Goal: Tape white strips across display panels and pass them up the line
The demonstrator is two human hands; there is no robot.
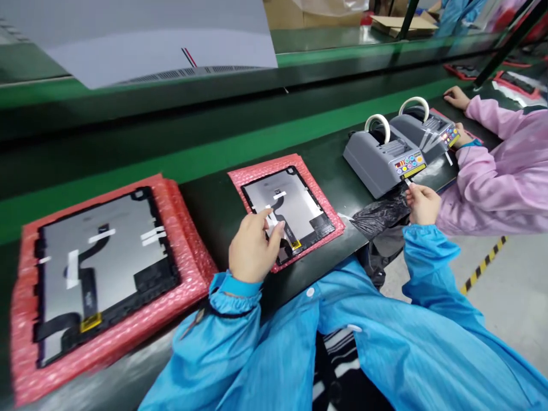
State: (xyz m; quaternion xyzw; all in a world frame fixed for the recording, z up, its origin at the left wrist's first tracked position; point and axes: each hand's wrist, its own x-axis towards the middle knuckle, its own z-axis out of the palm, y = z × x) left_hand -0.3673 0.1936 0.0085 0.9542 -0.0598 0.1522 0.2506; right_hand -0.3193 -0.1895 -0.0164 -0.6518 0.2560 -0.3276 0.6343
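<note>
Flat panel point(302, 197) mid-tabletop point(205, 211), grey back up, on pink bubble wrap point(321, 197). Long axis slants from far left to near right; its dark ribbon cable point(290, 233) runs roughly the same way, down to a yellow label point(295, 244) at the near edge.

Left hand point(252, 251) over the panel's left side, thumb and forefinger parted, gripping nothing visible; whether the fingertips touch the panel, cannot tell. Right hand point(423, 204) well to the right, thumb and finger pinched on a small tape strip point(407, 182) at the front of the left grey dispenser point(377, 165).

Second dispenser point(411, 130) just beyond it, to the right. Co-worker's pink sleeves point(492, 177) at far right, one hand by that machine. Left of the panel, well apart: a similar panel point(124, 257) on a bubble-wrap stack point(188, 245), yellow label likewise toward the near edge.
</note>
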